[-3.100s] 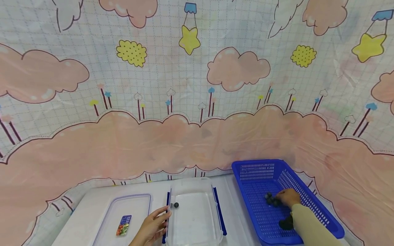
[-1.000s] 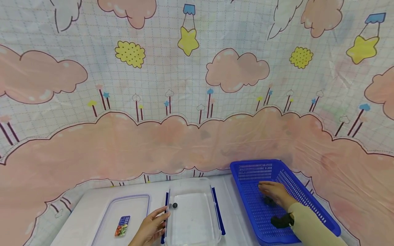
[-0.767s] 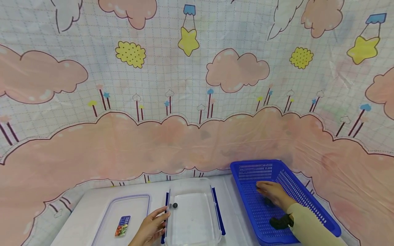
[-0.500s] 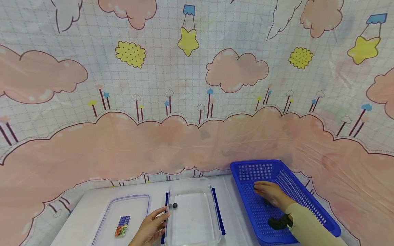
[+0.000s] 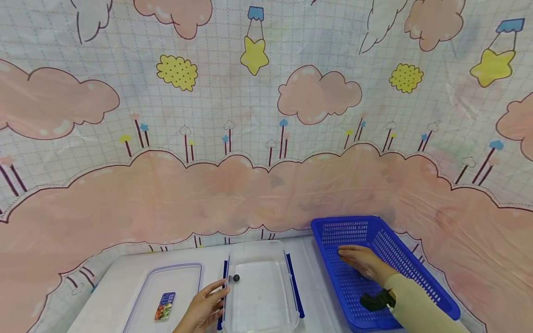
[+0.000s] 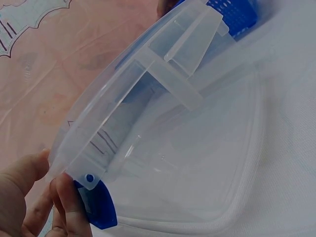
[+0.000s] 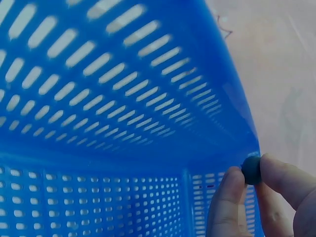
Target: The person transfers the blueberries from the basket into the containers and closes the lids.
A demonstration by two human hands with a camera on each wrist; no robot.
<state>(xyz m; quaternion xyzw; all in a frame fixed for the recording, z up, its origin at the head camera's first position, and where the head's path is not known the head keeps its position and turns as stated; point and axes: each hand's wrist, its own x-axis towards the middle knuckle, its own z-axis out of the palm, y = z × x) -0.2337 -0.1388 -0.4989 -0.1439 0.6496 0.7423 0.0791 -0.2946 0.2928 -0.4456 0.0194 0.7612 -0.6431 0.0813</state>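
Hands, left [image 5: 202,304] gripping clear box [image 5: 264,296], right [image 5: 366,262] pinching ball [image 7: 251,170], small, round, dark

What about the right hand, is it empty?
No, in the right wrist view the right hand is pinching a small dark round object.

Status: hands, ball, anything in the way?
Left hand grips clear container by its edge. Right hand pinches small dark ball at blue basket. Basket's side wall likely between ball and container.
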